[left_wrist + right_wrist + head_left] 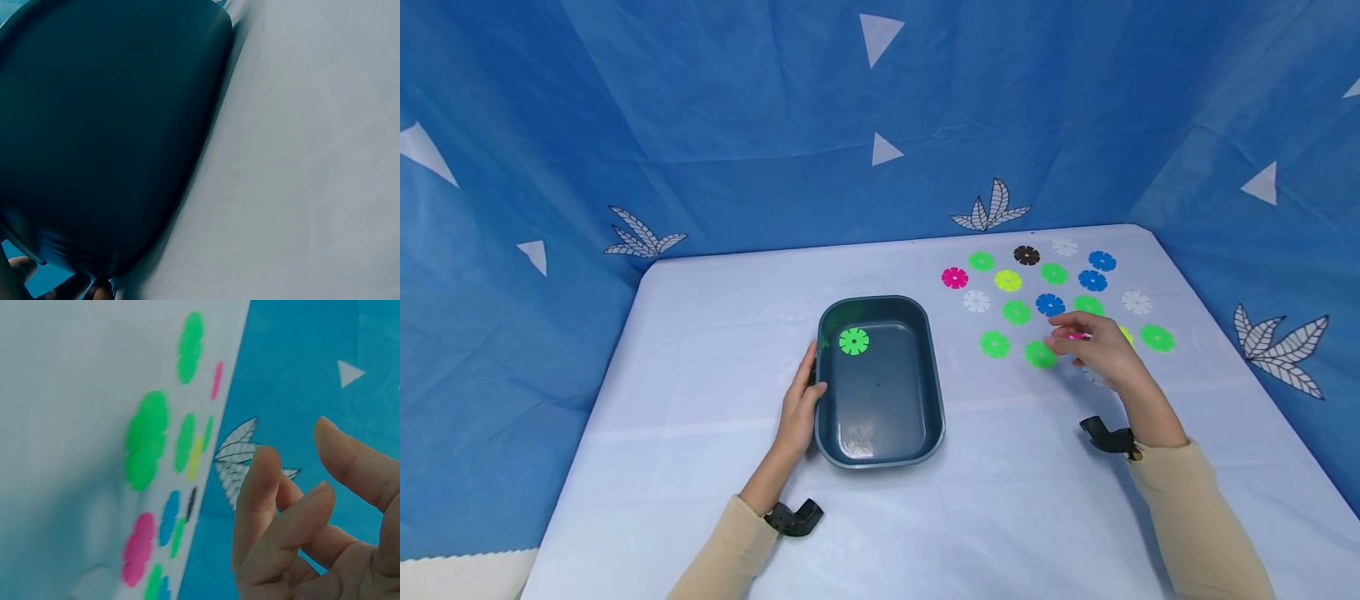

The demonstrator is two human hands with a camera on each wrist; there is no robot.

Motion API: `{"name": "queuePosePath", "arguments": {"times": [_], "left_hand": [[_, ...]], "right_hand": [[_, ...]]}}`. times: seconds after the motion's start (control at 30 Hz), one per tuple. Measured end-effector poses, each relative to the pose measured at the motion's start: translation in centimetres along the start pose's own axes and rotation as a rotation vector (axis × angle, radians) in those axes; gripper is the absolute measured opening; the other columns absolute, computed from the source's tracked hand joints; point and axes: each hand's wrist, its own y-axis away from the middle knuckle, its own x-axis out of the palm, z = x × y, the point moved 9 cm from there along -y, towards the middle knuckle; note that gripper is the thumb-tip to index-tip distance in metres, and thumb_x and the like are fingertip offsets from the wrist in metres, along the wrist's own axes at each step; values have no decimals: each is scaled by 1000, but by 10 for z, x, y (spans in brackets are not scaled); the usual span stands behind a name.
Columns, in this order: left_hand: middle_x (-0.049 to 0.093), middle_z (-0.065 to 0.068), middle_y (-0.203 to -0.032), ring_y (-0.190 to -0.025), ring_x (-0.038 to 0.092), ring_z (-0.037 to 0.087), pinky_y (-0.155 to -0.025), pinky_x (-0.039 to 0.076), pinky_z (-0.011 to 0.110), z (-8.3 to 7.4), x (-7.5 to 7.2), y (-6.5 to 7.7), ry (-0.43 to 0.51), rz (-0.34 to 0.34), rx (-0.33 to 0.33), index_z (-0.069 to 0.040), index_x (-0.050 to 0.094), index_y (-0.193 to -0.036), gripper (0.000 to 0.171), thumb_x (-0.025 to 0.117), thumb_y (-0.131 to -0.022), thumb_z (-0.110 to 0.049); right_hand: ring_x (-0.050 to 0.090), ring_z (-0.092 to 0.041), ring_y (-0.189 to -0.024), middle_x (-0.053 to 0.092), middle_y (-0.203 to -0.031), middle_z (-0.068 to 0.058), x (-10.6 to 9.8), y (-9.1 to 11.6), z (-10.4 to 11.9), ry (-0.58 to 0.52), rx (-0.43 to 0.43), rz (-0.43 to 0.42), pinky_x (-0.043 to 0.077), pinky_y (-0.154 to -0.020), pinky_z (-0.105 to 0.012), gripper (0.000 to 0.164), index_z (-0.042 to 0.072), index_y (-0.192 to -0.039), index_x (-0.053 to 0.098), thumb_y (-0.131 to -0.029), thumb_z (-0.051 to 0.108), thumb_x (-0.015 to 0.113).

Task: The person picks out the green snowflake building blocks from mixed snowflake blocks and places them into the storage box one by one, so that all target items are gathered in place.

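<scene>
A dark blue-green plastic tray [880, 450] stands on the table with one green notched disc [853, 341] lying inside it. At the tray's left side my left hand [797, 412] grips the wall, thumb at the rim and fingers along the outside. In the left wrist view, its fingertips [72, 287] touch the tray's outer wall [112, 125]. My right hand [1097, 346] hovers over the scattered discs, thumb and fingers apart, holding nothing. Beneath it a pink disc [1078, 336] is mostly hidden; in the right wrist view this pink disc [137, 550] lies on the cloth.
Several notched discs lie right of the tray, among them a brown disc [1027, 255], a blue disc [1050, 305], a white disc [1137, 302] and a green disc [1157, 338]. A white cloth [715, 358] covers the table. Blue curtains [760, 125] hang behind and at both sides.
</scene>
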Motion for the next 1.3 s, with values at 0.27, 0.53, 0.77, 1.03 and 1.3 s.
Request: {"name": "queuePosePath", "arguments": {"times": [0.27, 0.53, 0.77, 1.03, 1.3], "left_hand": [[16, 7, -165, -152, 13, 28, -123, 12, 49, 0, 0, 0, -3, -2, -8, -14, 22, -157, 62, 37, -97, -9], [15, 7, -165, -152, 13, 28, -123, 12, 50, 0, 1, 1, -1, 4, -9, -14, 21, -157, 62, 37, -98, -9], [16, 5, -165, -152, 12, 26, -123, 10, 50, 1, 0, 1, -2, 0, -12, -15, 22, -157, 62, 37, -98, -8], [17, 3, -165, -152, 13, 26, -123, 11, 49, 4, -1, 1, -22, -2, -28, -19, 22, -157, 62, 36, -98, -10], [17, 3, -165, -152, 14, 25, -123, 12, 49, 5, -1, 0, -19, -3, -24, -19, 22, -157, 62, 37, -98, -10]], "right_hand": [[56, -30, -96, 55, -122, -20, 9, -9, -28, 25, 58, 14, 51, -67, -22, 56, 0, -137, 50, -91, 27, 68], [52, -29, -102, 53, -123, -23, 15, -12, -39, 69, 80, 24, 49, -69, -21, 63, -3, -138, 48, -87, 25, 72], [48, -33, -101, 52, -116, -23, 20, -16, -39, 125, 70, -3, 49, -73, -28, 61, -6, -132, 52, -83, 20, 76], [48, -35, -96, 54, -108, -23, 23, -18, -36, 195, 61, -56, 47, -78, -38, 52, -8, -123, 56, -80, 12, 77], [47, -32, -88, 50, -98, -19, 22, -18, -32, 193, 26, -55, 43, -69, -33, 45, -6, -114, 50, -81, 12, 74]]}}
